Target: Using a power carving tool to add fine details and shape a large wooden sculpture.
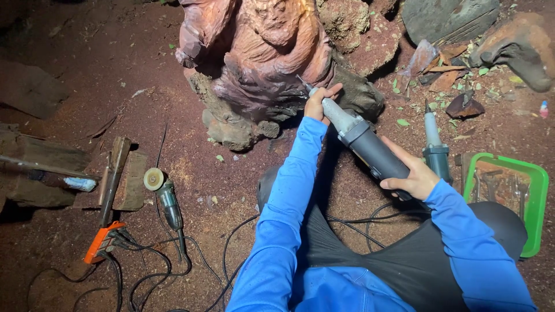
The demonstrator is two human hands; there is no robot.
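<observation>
Two hands [370,138] grip the die grinder [361,140], its tip against the carved wood [260,52].

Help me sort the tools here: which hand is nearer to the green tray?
Right. The right hand grips the rear of the grey die grinder, just left of the green tray. The left hand holds the grinder's nose, up at the wood carving, farther away.

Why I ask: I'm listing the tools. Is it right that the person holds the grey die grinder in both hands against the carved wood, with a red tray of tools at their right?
Not quite: the tray is green, not red, as the head view shows. The rest stands: the left hand and right hand hold the grey die grinder against the carved wood.
</observation>
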